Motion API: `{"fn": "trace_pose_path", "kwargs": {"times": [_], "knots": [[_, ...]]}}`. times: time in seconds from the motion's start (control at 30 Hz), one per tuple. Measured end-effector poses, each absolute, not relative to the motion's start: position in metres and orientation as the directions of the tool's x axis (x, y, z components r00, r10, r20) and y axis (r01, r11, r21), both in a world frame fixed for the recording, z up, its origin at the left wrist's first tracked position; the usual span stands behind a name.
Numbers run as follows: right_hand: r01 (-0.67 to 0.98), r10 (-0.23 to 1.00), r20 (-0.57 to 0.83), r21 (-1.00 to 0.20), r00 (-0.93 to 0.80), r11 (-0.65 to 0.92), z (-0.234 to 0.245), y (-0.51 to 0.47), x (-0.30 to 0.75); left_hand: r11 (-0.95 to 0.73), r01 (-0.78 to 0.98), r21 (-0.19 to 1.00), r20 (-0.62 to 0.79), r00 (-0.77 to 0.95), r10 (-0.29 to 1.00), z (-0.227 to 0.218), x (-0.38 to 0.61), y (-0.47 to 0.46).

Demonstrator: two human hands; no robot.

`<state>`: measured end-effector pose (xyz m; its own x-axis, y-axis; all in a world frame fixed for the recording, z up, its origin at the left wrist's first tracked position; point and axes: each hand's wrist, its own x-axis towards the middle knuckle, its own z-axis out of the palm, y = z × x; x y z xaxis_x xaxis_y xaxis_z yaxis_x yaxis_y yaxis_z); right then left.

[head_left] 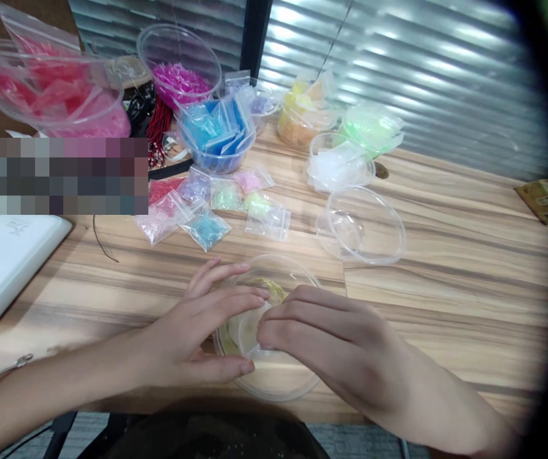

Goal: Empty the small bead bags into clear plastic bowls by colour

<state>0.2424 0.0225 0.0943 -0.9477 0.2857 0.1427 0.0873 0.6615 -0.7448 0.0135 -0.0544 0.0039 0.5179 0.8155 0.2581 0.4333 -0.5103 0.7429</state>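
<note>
The right hand (341, 344) has its fingers bent and gathered together, with the tips at the edge of a small clear vessel (249, 333). Its fingertips are partly hidden, so I cannot tell whether they really pinch this vessel or only touch it. The left hand (181, 335) is released, with the fingers spread and the thumb apart, over the left side of a wide clear bowl (289, 396). The small vessel is inside this bowl, between the two hands, and some yellow strands (274, 289) lie near its far side.

In my judgement, the step in hand is handling the small vessel among the bowl's contents. The next move seems to call for a light, sure pinch on its edge and a steady bowl.

Beyond the bowl lie several small packets, among them a blue packet (207, 229). A clear tub (383, 255) stands to their right; farther back is a tub of blue bags (219, 156).
</note>
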Motion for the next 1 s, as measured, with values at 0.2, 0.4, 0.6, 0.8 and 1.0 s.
{"fn": "trace_pose_path", "kwargs": {"times": [0.2,0.4,0.6,0.8,1.0], "knots": [[0.081,0.293,0.149,-0.758,-0.944,0.647,0.09,0.022,0.243,-0.499,0.44,0.747,0.247,0.513,0.822,0.005,0.013,-0.055],[0.047,0.274,0.199,-0.723,-0.941,0.69,0.083,0.023,0.242,-0.494,0.434,0.754,0.249,0.507,0.825,0.005,0.014,-0.055],[0.101,0.289,0.127,-0.747,-0.949,0.657,0.09,0.02,0.24,-0.479,0.431,0.765,0.223,0.52,0.824,0.005,0.014,-0.054],[0.107,0.333,0.178,-0.721,-0.926,0.685,0.091,0.019,0.236,-0.491,0.428,0.759,0.232,0.527,0.818,0.004,0.013,-0.055],[0.027,0.28,0.297,-0.641,-0.913,0.767,0.086,0.018,0.239,-0.504,0.402,0.765,0.265,0.517,0.814,0.005,0.014,-0.055]]}}
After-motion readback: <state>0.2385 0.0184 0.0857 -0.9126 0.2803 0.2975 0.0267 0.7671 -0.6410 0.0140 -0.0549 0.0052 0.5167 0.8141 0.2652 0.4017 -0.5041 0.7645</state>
